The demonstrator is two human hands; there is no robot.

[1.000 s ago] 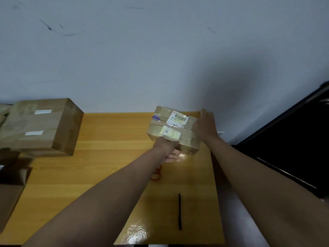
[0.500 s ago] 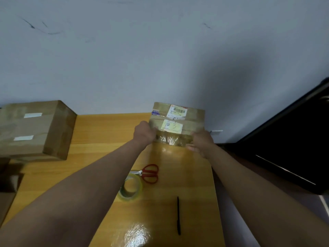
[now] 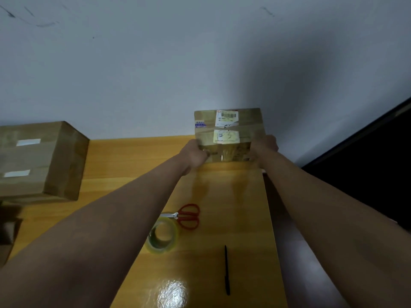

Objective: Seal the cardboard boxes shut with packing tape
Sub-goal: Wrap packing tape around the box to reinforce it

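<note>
Since a moment ago the small brown cardboard box with taped labels [image 3: 229,132] has been pushed farther back, against the wall at the far right of the yellow wooden tabletop [image 3: 240,207]. The left hand [image 3: 195,153] and right hand [image 3: 264,147] grip its near corners. Nearer lie red-handled scissors [image 3: 186,216], a roll of clear packing tape [image 3: 163,237] and a black pen [image 3: 226,270]. A larger brown cardboard box [image 3: 42,158] stands far left.

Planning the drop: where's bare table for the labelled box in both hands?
Bare: wooden table between small box and scissors; also between large box and left hand. Crowded: scissors, tape roll, pen nearer. Right hand grips too.
</note>
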